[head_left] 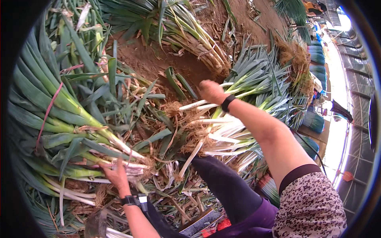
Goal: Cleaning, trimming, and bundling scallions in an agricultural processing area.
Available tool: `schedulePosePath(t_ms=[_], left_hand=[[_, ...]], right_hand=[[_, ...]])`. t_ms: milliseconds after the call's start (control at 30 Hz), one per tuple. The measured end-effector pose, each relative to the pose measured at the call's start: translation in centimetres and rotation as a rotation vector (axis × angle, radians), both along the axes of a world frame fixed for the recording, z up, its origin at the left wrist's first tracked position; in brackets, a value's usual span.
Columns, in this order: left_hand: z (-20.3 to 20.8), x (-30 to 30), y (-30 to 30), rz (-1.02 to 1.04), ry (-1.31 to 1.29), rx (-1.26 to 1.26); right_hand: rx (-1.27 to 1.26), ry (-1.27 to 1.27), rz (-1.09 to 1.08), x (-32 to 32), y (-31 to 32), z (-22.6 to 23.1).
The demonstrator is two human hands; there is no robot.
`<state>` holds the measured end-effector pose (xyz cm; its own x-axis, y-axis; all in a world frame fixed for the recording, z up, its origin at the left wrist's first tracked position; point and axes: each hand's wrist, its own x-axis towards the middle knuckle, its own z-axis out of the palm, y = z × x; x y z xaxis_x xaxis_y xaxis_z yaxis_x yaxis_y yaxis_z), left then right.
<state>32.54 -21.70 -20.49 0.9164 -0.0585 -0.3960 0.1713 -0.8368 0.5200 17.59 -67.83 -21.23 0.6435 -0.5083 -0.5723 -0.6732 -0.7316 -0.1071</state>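
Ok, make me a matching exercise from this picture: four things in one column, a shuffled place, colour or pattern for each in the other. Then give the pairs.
Things:
1. Left hand
2. Right hand
3. Tie
4. Sleeve

Descriptions:
A. Beside the right leeks
B. Dark-spotted
C. At the stalks of the left leeks, near their roots
D. Pinkish red

Pairs: 1-C, 2-A, 3-D, 4-B
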Motion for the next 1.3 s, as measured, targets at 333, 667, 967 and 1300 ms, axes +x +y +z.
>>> schedulePosePath(t_ms=[333, 667, 967, 1300], left_hand=[[-2.7, -0.9, -4.3, -0.030, -0.124, 0.422], [-1.6, -0.7, -5.3, -0.030, -0.034, 0.505], [-2.6, -1.3, -3.1, -0.066, -0.126, 0.374], [-3.5, -1.6, -2.6, -0.117, -0.188, 0.395]], right_hand=[[-0.227, 0.066, 0.098, 2.4, -16.8, -7.5], [-0.344, 0.331, 0.375, 4.3, -18.8, -7.3], [-0.219, 0.497, 0.355, 7.7, -13.7, -5.0], [-0.232, 0.357, 0.320, 5.8, -14.6, -7.5]])
